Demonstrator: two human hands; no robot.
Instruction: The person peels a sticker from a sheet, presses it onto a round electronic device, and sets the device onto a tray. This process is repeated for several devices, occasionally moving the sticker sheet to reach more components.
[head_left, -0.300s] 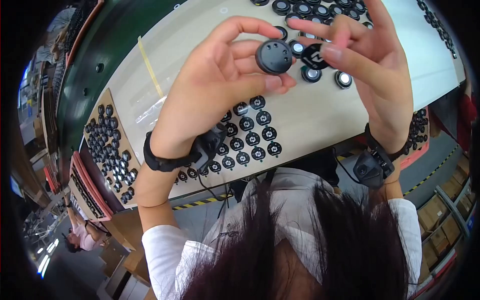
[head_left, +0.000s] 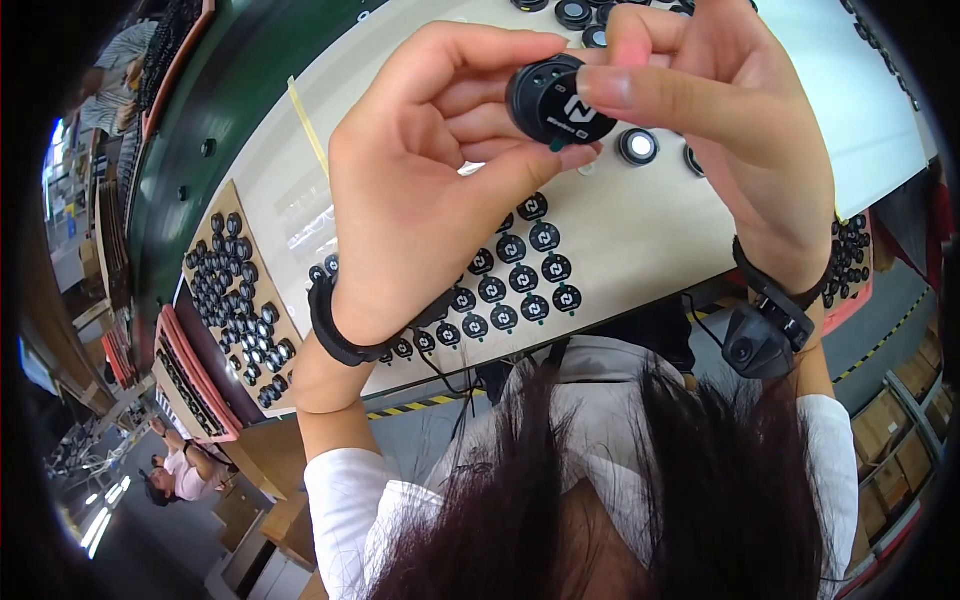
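My left hand (head_left: pixel 420 180) holds a small round black puck-shaped device (head_left: pixel 527 92) between thumb and fingers, its face with little holes turned up. With thumb and finger, my right hand (head_left: pixel 745 125) pinches a thin round black label (head_left: pixel 572 110) with white markings and a small green tab. This label lies over part of the device's face, off-centre to the right. Whether it is stuck down or only touching, I cannot tell. Below my left hand, rows of similar round labels (head_left: pixel 523 278) lie on the table. Beyond my hands sit several black pucks with pale round centres (head_left: pixel 638 146).
A cardboard tray (head_left: pixel 268 268) of many black pucks lies at the left table edge. Past the table (head_left: pixel 640 235) runs a green conveyor belt (head_left: pixel 245 80) with a few pucks. More pucks fill a pink tray (head_left: pixel 848 292) at right. Other people are at the left.
My right hand has brought the label leftward onto the device, partly covering its holes. Before, the two were slightly apart. The whole view has shifted a little.
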